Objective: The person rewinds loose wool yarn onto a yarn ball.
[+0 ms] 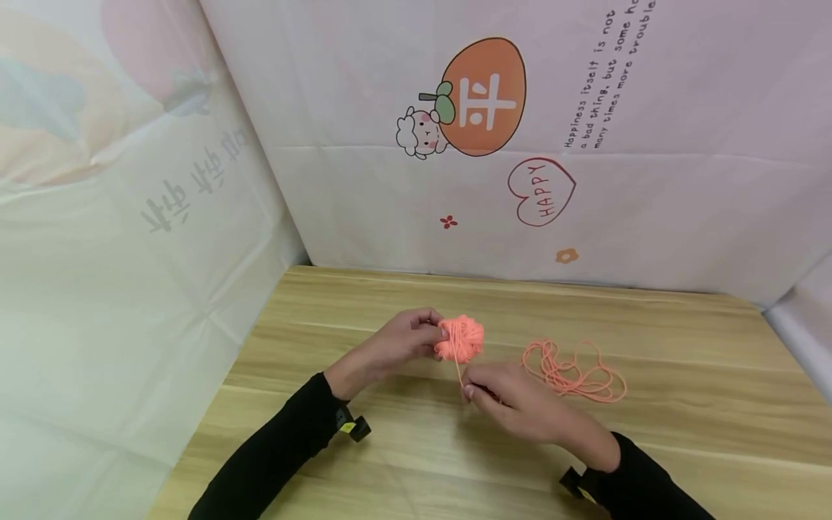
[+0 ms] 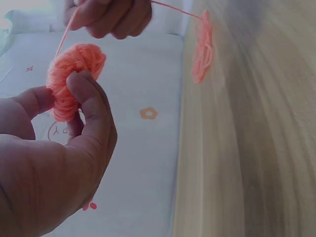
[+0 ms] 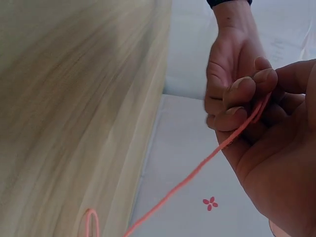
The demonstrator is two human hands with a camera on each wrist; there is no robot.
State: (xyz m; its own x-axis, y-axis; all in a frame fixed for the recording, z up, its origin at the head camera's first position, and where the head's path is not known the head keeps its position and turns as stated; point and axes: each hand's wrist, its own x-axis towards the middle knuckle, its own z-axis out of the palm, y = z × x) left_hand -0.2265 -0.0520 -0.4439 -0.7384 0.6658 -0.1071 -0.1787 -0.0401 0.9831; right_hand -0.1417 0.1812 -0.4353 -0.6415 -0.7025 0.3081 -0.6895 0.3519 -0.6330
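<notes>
The left hand (image 1: 404, 339) grips the coral yarn ball (image 1: 465, 339); the right hand (image 1: 520, 401), just rightward of it, pinches its straight strand (image 1: 458, 370).

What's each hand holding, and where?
Left hand grips the yarn ball by its left side; right hand holds the strand partway along, between ball and loose pile.

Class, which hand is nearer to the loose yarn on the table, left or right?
Right. In the head view, the right hand is close to the loose yarn, on its left; the left hand is farther left, gripping the ball.
</notes>
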